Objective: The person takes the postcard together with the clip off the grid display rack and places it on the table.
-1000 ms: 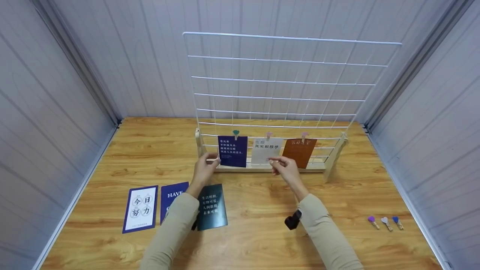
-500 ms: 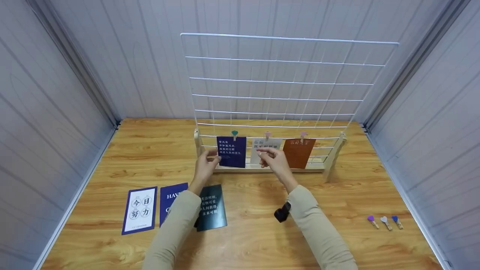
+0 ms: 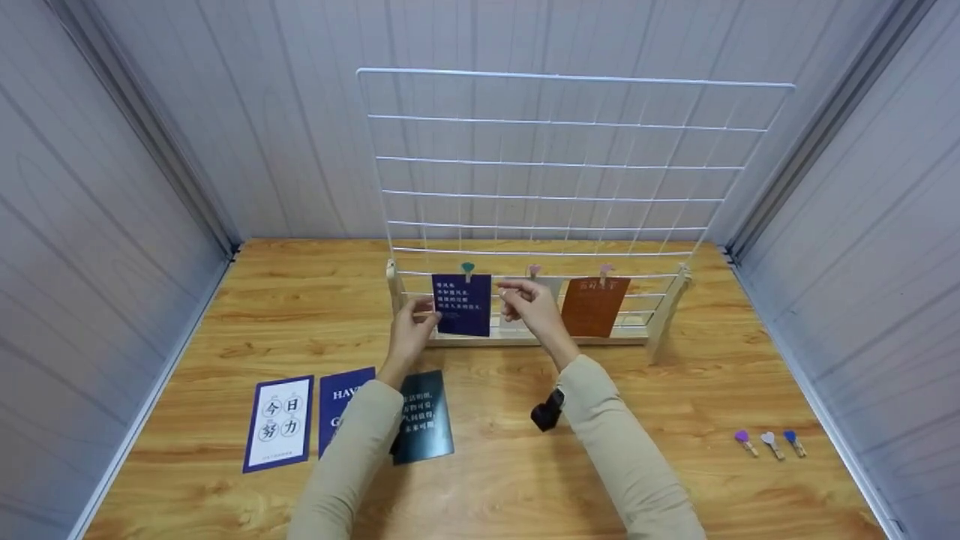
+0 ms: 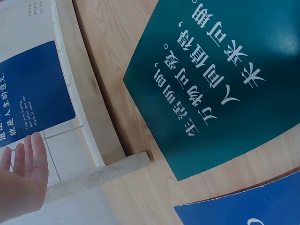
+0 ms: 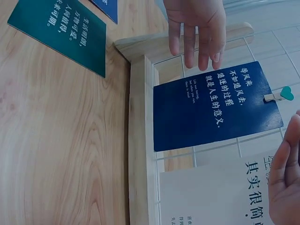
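A dark blue card with white writing hangs from a green heart-topped clothespin on the white wire grid. My left hand is at the card's left edge, fingers extended and fingertips right at that edge in the right wrist view. To the right hangs a white card under a pink clothespin. My right hand is in front of this card, partly hiding it, with loosely bent fingers holding nothing. An orange card hangs farther right under another pink clothespin.
Lying on the wooden table at the left are a blue-bordered white card, a blue card partly under the left sleeve, and a dark green card. Three heart clothespins lie at the right. Wooden feet support the grid.
My right hand has moved left and up across the white card toward the dark blue card's right edge. The left hand stays at the dark blue card's left edge.
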A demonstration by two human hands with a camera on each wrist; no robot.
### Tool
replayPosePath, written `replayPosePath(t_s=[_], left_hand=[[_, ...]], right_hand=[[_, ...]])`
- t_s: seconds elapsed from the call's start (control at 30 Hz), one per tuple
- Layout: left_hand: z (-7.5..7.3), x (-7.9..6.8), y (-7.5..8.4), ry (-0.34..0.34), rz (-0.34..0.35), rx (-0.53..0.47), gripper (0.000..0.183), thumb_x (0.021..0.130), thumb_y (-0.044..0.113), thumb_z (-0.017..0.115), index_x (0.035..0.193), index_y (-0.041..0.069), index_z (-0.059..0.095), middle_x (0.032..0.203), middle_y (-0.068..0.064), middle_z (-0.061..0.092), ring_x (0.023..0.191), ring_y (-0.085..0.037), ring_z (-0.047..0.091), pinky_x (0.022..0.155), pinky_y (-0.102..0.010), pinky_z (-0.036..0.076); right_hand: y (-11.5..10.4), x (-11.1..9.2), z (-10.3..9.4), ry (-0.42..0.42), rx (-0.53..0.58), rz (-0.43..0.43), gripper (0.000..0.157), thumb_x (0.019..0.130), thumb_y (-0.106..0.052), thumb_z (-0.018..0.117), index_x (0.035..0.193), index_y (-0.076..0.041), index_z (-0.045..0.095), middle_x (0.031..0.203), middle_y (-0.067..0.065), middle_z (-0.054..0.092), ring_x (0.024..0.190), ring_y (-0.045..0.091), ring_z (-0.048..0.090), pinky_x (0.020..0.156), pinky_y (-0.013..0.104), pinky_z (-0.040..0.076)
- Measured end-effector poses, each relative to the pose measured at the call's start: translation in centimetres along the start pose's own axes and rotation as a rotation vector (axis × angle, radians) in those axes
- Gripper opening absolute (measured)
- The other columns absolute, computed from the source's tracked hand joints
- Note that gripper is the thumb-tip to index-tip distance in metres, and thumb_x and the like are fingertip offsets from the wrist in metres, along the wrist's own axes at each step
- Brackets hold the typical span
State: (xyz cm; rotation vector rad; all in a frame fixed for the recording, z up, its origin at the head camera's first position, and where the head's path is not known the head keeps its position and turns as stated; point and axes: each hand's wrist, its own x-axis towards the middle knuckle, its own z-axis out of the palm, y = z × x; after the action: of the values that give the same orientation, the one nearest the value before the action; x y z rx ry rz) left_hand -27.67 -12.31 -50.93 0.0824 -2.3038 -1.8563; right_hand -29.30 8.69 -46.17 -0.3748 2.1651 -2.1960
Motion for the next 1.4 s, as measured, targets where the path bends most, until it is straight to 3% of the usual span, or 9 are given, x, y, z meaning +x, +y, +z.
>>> replayPosePath(t_s=[0.2,0.5,0.63,0.73,0.87,1.0,1.23,1.4], left_hand=[[-0.1,0.0,-0.2,0.008,0.065,0.012,0.028,0.082,0.001,0.057,0.108,-0.005,0.053,0.104,-0.02,0.054,0.093,-0.031,0.053,0.079,-0.036,0.045],[0.0,0.1,-0.1,0.0,0.045,0.006,0.029,0.083,0.003,0.057,0.109,-0.006,0.052,0.105,-0.02,0.053,0.095,-0.031,0.052,0.077,-0.037,0.045],[0.0,0.1,0.0,0.006,0.041,0.005,0.027,0.082,0.002,0.057,0.108,-0.006,0.053,0.105,-0.02,0.053,0.094,-0.031,0.053,0.078,-0.037,0.045],[0.0,0.1,0.0,0.019,0.039,0.01,0.024,0.082,0.002,0.057,0.105,-0.005,0.054,0.103,-0.019,0.054,0.093,-0.03,0.054,0.078,-0.036,0.045],[0.1,0.1,-0.1,0.034,0.059,-0.005,0.021,0.081,-0.001,0.057,0.101,-0.006,0.054,0.1,-0.019,0.055,0.092,-0.029,0.053,0.08,-0.035,0.044],[0.2,0.2,-0.1,0.043,0.079,-0.021,0.019,0.08,-0.004,0.057,0.099,-0.008,0.054,0.096,-0.019,0.056,0.091,-0.029,0.053,0.081,-0.035,0.043],[0.2,0.2,0.0,0.047,0.046,-0.027,0.02,0.081,-0.003,0.057,0.1,-0.007,0.054,0.094,-0.018,0.057,0.089,-0.028,0.053,0.08,-0.034,0.043],[0.2,0.1,0.0,0.045,0.067,-0.009,0.021,0.082,-0.003,0.056,0.101,-0.009,0.054,0.095,-0.02,0.057,0.091,-0.031,0.054,0.082,-0.036,0.042]], right_hand=[[-0.1,0.5,0.8,0.012,-0.019,0.017,0.024,0.087,-0.006,0.054,0.108,0.004,0.059,0.068,0.018,0.057,0.054,0.016,0.054,0.051,0.024,0.048],[-0.6,1.2,1.6,-0.012,-0.032,0.047,0.031,0.086,-0.01,0.056,0.115,0.001,0.055,0.063,0.007,0.056,0.052,0.013,0.054,0.056,0.033,0.05],[-1.0,1.5,2.0,-0.055,-0.038,0.061,0.037,0.087,-0.012,0.055,0.123,-0.004,0.05,0.064,0.01,0.057,0.053,0.022,0.056,0.054,0.03,0.05],[-1.4,1.7,2.4,-0.083,-0.057,0.078,0.04,0.088,-0.014,0.054,0.128,-0.009,0.046,0.068,0.016,0.059,0.058,0.03,0.057,0.059,0.037,0.05],[-1.8,2.0,2.8,-0.115,-0.107,0.104,0.042,0.09,-0.015,0.052,0.131,-0.011,0.042,0.074,0.018,0.06,0.056,0.024,0.056,0.069,0.048,0.046],[-1.9,2.4,3.2,-0.125,-0.139,0.117,0.042,0.091,-0.015,0.05,0.131,-0.012,0.042,0.072,0.013,0.06,0.052,0.015,0.054,0.069,0.048,0.046],[-1.9,2.6,3.7,-0.118,-0.126,0.121,0.041,0.091,-0.015,0.05,0.131,-0.012,0.042,0.07,0.01,0.06,0.052,0.014,0.055,0.061,0.041,0.048],[-1.8,2.7,4.0,-0.076,-0.091,0.135,0.038,0.091,-0.015,0.05,0.128,-0.012,0.046,0.068,0.009,0.06,0.05,0.013,0.054,0.056,0.034,0.048]])
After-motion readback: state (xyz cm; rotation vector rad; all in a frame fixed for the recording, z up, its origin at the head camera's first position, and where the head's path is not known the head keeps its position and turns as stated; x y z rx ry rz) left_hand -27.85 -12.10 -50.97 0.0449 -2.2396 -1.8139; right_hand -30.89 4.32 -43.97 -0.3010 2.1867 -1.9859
